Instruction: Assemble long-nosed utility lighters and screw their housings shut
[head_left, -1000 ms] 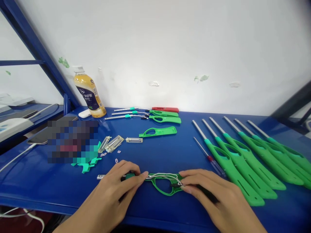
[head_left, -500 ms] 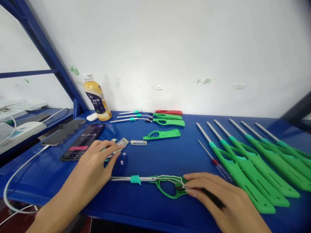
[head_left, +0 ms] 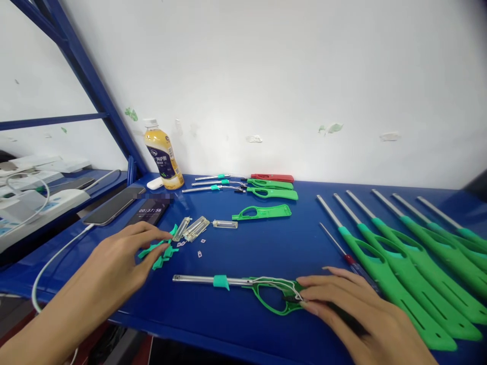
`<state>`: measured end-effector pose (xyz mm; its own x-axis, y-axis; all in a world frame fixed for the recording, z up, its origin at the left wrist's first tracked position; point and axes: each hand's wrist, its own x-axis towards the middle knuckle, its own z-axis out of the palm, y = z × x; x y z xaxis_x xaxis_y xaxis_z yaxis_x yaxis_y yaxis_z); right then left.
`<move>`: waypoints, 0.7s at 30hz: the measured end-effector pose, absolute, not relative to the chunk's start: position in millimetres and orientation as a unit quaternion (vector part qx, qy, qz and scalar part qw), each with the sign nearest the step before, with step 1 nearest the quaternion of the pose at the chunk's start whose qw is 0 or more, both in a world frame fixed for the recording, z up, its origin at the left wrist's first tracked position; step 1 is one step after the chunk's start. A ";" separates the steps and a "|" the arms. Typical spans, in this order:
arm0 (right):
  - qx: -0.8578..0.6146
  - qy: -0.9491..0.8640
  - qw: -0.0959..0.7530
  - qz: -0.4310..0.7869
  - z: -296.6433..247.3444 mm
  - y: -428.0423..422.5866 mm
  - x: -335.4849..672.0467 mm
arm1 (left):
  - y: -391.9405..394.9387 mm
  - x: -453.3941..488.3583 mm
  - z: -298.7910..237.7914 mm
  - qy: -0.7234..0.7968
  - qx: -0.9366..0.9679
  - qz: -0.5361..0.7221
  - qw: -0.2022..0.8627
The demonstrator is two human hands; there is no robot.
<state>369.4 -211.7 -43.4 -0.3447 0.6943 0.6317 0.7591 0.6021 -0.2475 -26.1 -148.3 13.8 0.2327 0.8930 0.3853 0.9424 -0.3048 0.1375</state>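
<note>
I have my right hand (head_left: 353,309) clamped on the green half-shell (head_left: 279,313), white wires (head_left: 271,278) inside. My left hand's (head_left: 125,258) fingertips stand apart at teal pieces (head_left: 163,261).

Left hand (head_left: 140,251): bare, lower left of the frame; slim fingers (head_left: 148,235), a narrow thumb, a smooth back
Left forearm (head_left: 64,309): bare, long and slender, widening toward the lower left corner, where the frame cuts it off
Right hand (head_left: 353,304): bare, lower right; slender fingers with tapered tips, a broad smooth back
Right wrist (head_left: 405,351): bare, cut off by the bottom edge
</note>
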 end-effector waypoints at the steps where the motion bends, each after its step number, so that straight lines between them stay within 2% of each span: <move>1: -0.448 -0.818 0.357 -0.054 -44.1 -212.0 369.7 | -150.4 -28.3 11.6 -0.589 -0.781 -0.196 0.061; 8: -0.496 -0.791 0.345 -0.095 -49.0 -218.3 372.2 | -150.5 -38.2 -7.5 -0.598 -0.779 -0.179 0.061; 13: -0.501 -0.792 0.337 -0.089 -45.0 -220.0 369.0 | -148.0 -33.0 -0.9 -0.590 -0.784 -0.186 0.058; 18: -0.509 -0.787 0.337 -0.094 -40.1 -221.1 365.4 | -160.1 -11.8 13.9 -0.552 -0.785 -0.263 0.097; 21: -0.505 -0.790 0.330 -0.104 -39.6 -220.7 365.4 | -167.7 11.4 17.2 -0.505 -0.804 -0.312 0.048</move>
